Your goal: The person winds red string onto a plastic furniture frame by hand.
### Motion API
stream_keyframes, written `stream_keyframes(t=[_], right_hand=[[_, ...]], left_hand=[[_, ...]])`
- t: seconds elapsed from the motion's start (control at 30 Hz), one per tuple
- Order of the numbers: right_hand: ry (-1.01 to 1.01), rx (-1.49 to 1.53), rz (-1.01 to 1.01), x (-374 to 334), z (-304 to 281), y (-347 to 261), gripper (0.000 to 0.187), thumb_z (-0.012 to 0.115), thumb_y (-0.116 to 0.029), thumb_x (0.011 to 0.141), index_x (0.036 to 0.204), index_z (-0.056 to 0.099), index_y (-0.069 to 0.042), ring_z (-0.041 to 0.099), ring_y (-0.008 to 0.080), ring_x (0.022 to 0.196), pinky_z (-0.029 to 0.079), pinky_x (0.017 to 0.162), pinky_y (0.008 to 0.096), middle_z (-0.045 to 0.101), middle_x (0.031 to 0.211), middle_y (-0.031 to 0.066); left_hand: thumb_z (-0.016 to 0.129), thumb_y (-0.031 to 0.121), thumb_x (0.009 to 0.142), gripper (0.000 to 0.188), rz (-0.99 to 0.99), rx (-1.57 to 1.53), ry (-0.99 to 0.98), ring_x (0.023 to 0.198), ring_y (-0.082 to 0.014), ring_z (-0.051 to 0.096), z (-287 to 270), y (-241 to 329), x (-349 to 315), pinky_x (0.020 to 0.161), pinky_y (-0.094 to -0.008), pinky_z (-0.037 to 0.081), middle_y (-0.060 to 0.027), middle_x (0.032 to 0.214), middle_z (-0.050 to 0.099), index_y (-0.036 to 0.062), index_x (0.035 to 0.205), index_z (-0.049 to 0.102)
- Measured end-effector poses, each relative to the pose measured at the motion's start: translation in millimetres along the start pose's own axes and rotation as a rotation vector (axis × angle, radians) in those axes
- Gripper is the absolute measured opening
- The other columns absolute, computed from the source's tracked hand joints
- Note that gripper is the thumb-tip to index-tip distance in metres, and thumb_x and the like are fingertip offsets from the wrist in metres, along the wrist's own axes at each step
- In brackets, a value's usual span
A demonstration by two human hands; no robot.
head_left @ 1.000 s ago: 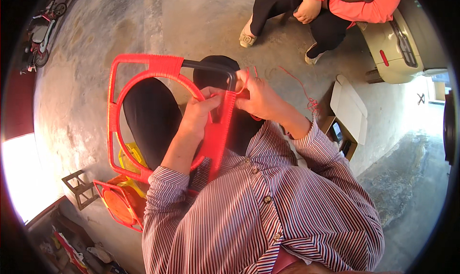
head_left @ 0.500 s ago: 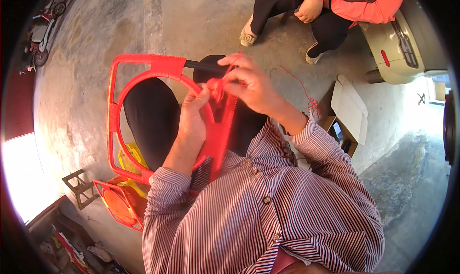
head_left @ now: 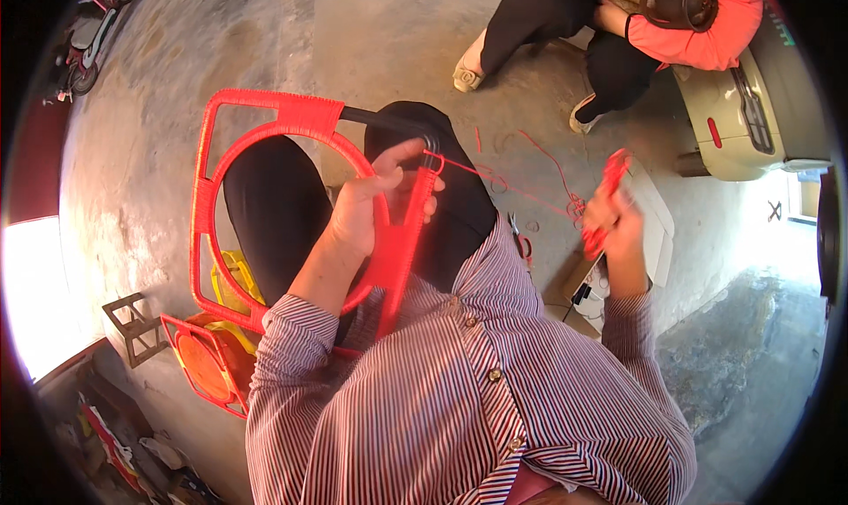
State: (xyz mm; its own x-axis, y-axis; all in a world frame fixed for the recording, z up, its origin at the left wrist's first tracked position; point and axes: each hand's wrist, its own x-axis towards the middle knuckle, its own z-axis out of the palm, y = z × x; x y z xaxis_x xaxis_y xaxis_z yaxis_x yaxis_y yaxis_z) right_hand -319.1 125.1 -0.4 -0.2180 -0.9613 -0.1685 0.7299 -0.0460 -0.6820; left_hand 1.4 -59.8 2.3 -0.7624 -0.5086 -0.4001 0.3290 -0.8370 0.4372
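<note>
Across my lap lies a square frame with a round ring inside (head_left: 309, 116), mostly wrapped in red cord. Its upper right corner is a bare black tube (head_left: 380, 119). My left hand (head_left: 360, 206) grips the frame's right side just below that corner, fingers around the wrapped tube. Out to the right, my right hand (head_left: 616, 227), somewhat blurred, is closed on a bundle of red cord (head_left: 614, 174). A strand (head_left: 503, 183) stretches from the wrapping's end near my left fingers toward my right hand.
Scissors (head_left: 521, 238) and loose red cord (head_left: 549, 162) lie on the concrete floor, beside an opened box (head_left: 652, 227). A seated person (head_left: 698, 37) is at the far right by a pale green vehicle (head_left: 733, 116). Left stand an orange-and-red item (head_left: 208, 364) and a brown block-shaped frame (head_left: 134, 328).
My right hand has moved from beside my left hand far out to the right with the cord bundle, drawing the strand out. My left hand still holds the frame.
</note>
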Motion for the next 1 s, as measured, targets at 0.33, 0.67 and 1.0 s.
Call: stream_keyframes(t=[0.33,0.67,1.0], right_hand=[[0.397,-0.473,0.197,16.2,-30.6,61.4,0.018,0.057,-0.020,0.093,0.102,0.058,-0.005,0.037,0.0058,0.049,0.034,0.048,0.0238,0.043,0.062,-0.0040],[-0.642,-1.587,-0.671,124.8,132.9,85.4,0.016,0.072,-0.014,0.071,0.084,0.064,-0.007,0.059,0.0262,0.090,0.049,0.075,0.0359,0.062,0.096,0.0049],[-0.033,-1.258,-0.434,86.7,90.7,97.2,0.028,0.074,-0.016,0.076,0.101,0.065,-0.006,0.059,0.0229,0.100,0.047,0.085,0.0332,0.058,0.109,0.0090]], left_hand=[[0.048,0.025,0.090,0.035,-0.058,0.102,0.100,0.080,-0.0275,0.061,5.4,3.1,-2.4,0.072,-0.0393,0.051,-0.0205,0.103,0.061,0.0047,0.118,0.052],[0.058,0.016,0.086,0.038,0.460,0.256,0.264,0.091,-0.0200,0.058,-10.5,-10.6,2.0,0.080,-0.0325,0.049,-0.0132,0.113,0.060,0.0014,0.121,0.053],[0.045,0.037,0.089,0.054,0.045,0.102,0.076,0.109,-0.0261,0.056,-8.3,-5.6,-3.3,0.097,-0.0377,0.045,-0.0171,0.119,0.058,-0.0063,0.121,0.053]])
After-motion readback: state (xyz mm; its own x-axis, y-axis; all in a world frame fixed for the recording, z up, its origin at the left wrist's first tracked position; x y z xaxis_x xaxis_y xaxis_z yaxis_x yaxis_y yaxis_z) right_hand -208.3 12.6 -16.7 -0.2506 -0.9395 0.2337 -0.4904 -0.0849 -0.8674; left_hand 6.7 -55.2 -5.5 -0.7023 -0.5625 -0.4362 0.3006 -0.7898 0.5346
